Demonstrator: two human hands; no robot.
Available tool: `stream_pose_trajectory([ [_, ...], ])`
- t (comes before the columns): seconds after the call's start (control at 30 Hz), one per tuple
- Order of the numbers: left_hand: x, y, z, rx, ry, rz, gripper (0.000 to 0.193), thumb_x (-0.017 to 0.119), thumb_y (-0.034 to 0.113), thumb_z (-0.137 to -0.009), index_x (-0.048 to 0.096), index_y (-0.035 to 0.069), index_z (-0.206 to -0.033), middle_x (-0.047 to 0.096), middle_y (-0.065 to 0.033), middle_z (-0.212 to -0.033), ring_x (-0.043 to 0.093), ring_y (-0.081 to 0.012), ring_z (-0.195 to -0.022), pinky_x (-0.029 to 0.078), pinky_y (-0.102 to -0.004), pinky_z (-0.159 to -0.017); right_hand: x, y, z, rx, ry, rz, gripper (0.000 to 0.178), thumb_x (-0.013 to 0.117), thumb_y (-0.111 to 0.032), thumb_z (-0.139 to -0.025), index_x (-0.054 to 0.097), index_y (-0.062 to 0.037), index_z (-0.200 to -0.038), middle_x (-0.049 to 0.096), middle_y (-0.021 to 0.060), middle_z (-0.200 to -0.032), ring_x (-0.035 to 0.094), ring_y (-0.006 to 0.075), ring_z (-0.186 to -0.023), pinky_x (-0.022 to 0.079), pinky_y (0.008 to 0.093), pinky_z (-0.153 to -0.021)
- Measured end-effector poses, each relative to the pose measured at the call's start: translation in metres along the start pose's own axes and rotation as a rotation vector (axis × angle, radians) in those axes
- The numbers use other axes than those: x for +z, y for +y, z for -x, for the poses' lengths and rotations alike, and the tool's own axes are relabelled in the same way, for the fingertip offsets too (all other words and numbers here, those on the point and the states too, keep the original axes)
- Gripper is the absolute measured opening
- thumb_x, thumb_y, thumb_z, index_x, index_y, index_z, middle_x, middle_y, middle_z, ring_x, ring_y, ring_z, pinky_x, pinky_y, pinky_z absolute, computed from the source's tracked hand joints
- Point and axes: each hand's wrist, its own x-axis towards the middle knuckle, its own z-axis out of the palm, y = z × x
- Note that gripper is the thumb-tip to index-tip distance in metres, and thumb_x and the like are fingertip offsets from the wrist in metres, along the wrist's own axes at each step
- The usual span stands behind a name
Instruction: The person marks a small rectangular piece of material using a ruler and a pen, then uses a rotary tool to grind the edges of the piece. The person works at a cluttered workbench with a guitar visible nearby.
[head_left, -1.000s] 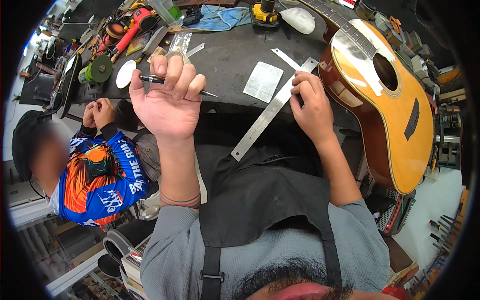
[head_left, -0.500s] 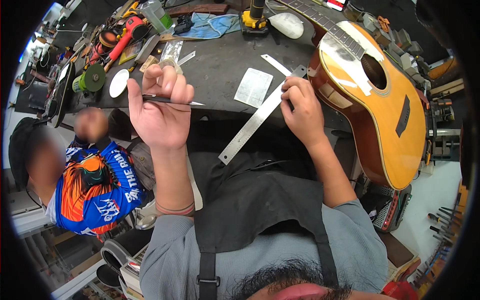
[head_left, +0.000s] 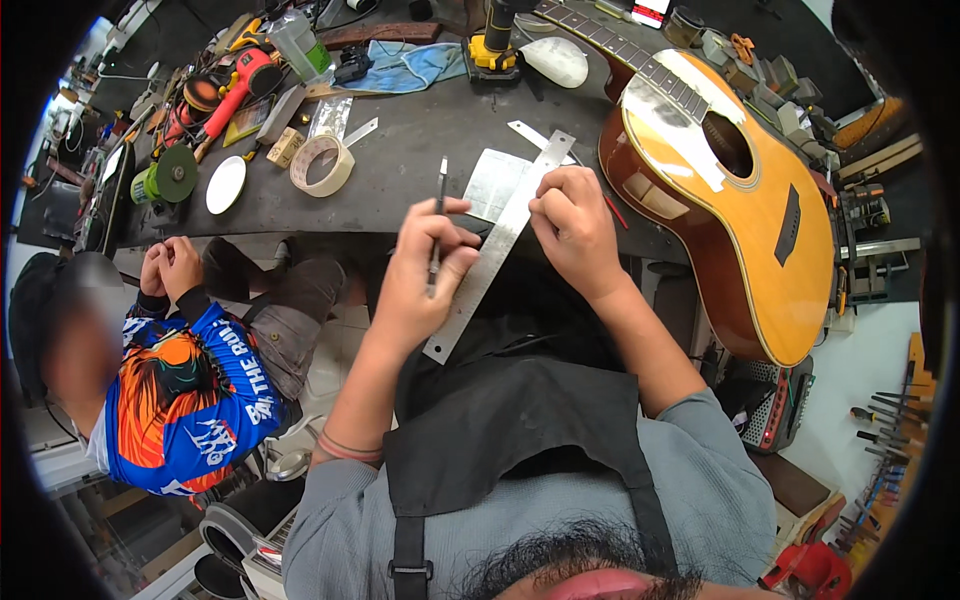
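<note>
A long steel ruler (head_left: pixel 478 285) slants from near the bench edge down toward my apron. My right hand (head_left: pixel 570 225) is closed on its upper part, fingers curled over one edge. In my left hand (head_left: pixel 425 265) is a slim black pen-like tool (head_left: pixel 440 205), pinched upright with its light, narrow end pointing up; its exact kind is unclear. That hand is just left of the ruler. Behind the ruler lies a pale translucent sheet (head_left: pixel 490 180), partly covered, and a second metal strip (head_left: pixel 520 130). A thin red stick (head_left: pixel 616 212) shows beside my right hand.
An acoustic guitar (head_left: pixel 790 290) rests on the right of the dark bench (head_left: pixel 420 120). A tape roll (head_left: pixel 322 166), a white oval disc (head_left: pixel 226 185), an angle grinder (head_left: pixel 160 182), a blue cloth (head_left: pixel 410 65) and a yellow-black power tool (head_left: pixel 492 55) lie about. Another person (head_left: pixel 190 380) sits at left.
My left hand has come down and right toward the ruler, turning the black tool from level to upright. My right hand and the ruler have shifted slightly left; the seated person's hands have lowered.
</note>
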Motion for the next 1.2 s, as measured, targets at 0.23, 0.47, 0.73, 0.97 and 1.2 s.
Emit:
stream_pose_trajectory([
  [0.23, 0.009, -0.009, -0.01, -0.128, -0.049, -0.001, 0.026, 0.078, -0.005, -0.104, 0.056, 0.005, -0.114, 0.073, -0.0134, -0.137, 0.06, -0.0165, -0.087, 0.055, -0.033, -0.083, 0.017, -0.001, -0.014, 0.113, -0.004, 0.078, 0.02, 0.084, 0.003, -0.086, 0.068, -0.0041, -0.097, 0.07, 0.0098, -0.115, 0.068, 0.0357, -0.11, 0.057, 0.0487, -0.093],
  [0.47, 0.0, -0.02, -0.023, -0.065, -0.064, -0.099, 0.026, 0.074, -0.01, -0.106, 0.055, 0.005, -0.116, 0.079, -0.0226, -0.134, 0.068, -0.0111, -0.091, 0.057, -0.0293, -0.084, 0.018, -0.001, -0.018, 0.198, -0.103, 0.061, 0.026, 0.079, 0.009, -0.087, 0.075, -0.0047, -0.108, 0.073, 0.0118, -0.132, 0.07, 0.0379, -0.121, 0.058, 0.0489, -0.1],
  [0.73, -0.001, -0.021, -0.024, 0.013, -0.034, -0.286, 0.03, 0.076, -0.012, -0.104, 0.053, 0.005, -0.113, 0.08, -0.0275, -0.126, 0.079, -0.0263, -0.094, 0.061, -0.034, -0.079, 0.022, -0.002, -0.024, 0.245, -0.356, 0.163, 0.065, 0.093, -0.035, -0.092, 0.072, -0.0112, -0.148, 0.065, 0.0112, -0.159, 0.062, 0.0377, -0.149, 0.048, 0.0527, -0.121],
  [0.97, 0.001, -0.02, -0.027, 0.016, -0.028, -0.325, 0.032, 0.079, -0.014, -0.101, 0.053, 0.005, -0.106, 0.081, -0.0287, -0.126, 0.083, -0.0355, -0.102, 0.064, -0.0379, -0.081, 0.022, 0.0, -0.029, 0.25, -0.418, 0.179, 0.074, 0.096, -0.04, -0.088, 0.07, -0.0129, -0.152, 0.064, 0.0091, -0.164, 0.059, 0.0348, -0.156, 0.046, 0.0544, -0.124],
  [1.2, -0.003, -0.031, -0.015, 0.056, -0.026, -0.329, 0.034, 0.082, -0.015, -0.092, 0.056, 0.005, -0.101, 0.081, -0.027, -0.132, 0.083, -0.0373, -0.098, 0.066, -0.0379, -0.076, 0.022, 0.006, -0.023, 0.21, -0.411, 0.145, 0.08, 0.097, -0.044, -0.084, 0.07, -0.0148, -0.153, 0.064, 0.0088, -0.164, 0.058, 0.0369, -0.157, 0.047, 0.0551, -0.123],
])
